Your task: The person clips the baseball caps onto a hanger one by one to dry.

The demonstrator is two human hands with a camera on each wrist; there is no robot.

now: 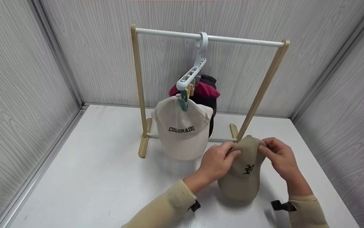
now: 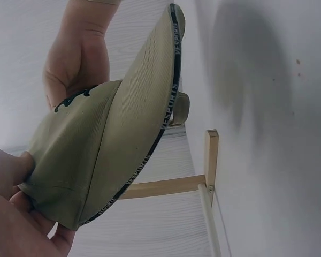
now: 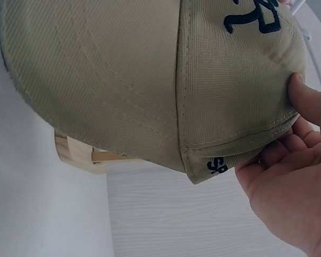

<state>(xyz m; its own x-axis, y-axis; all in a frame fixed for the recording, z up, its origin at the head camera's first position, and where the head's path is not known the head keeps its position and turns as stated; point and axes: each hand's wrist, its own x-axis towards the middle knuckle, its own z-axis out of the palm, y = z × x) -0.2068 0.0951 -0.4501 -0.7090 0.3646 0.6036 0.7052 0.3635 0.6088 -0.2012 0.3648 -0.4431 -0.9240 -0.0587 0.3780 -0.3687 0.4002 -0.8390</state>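
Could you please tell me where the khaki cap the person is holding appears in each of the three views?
Head: the khaki cap sits low, right of centre, between the left hand and right hand.
Left wrist: it fills the centre-left, brim rising to the top.
Right wrist: it covers the upper picture.
Shared landmark: the wooden rack foot.

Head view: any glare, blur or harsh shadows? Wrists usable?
Head view: sharp, even light, soft shadows under the tan cap and rack. Left wrist: cap sharp, its soft shadow on the white surface. Right wrist: cap fills the frame, stitching crisp, no glare.
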